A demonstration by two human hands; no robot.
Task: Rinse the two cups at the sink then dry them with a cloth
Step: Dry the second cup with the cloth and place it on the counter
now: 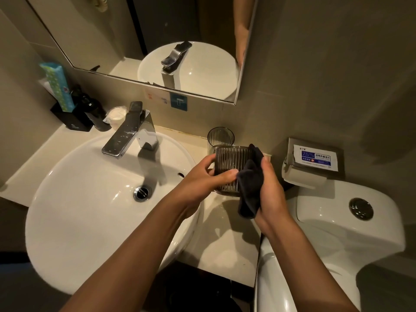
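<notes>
My left hand (pixel 202 176) grips a ribbed, smoky see-through cup (pixel 229 161), held tilted over the counter to the right of the white basin (pixel 67 199). A dark cloth (pixel 251 183) is bunched in my right hand (pixel 270 192) and pressed against the cup's right side. The second cup (pixel 220 137), same ribbed kind, stands upright on the counter just behind the held one, near the wall. The chrome tap (pixel 130 134) shows no running water.
A toilet cistern (pixel 337 221) sits close on the right, with a paper holder (pixel 313 163) above it. At the back left stand a black holder with a tissue pack (pixel 58 86), a dark bottle (pixel 96 113) and a wrapped soap (pixel 116 114). A mirror (pixel 157 41) hangs above.
</notes>
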